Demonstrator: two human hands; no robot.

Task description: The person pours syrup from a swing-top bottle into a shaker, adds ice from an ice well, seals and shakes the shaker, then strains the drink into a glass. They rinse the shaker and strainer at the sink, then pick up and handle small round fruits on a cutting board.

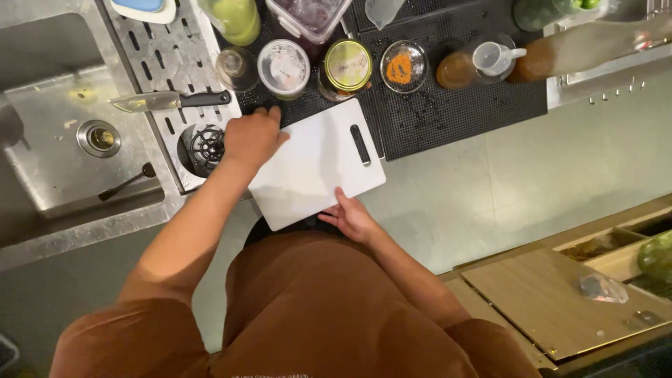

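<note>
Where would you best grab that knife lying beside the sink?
Take the knife by its black handle, which points right, toward the jars. It lies flat on the slotted metal drainboard, blade toward the sink, so coming from the right and above keeps fingers off the blade. The left hand, on the white cutting board, is nearest.

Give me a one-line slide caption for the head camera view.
Both hands, left hand and right hand, hold a white cutting board beside a steel sink.
</note>
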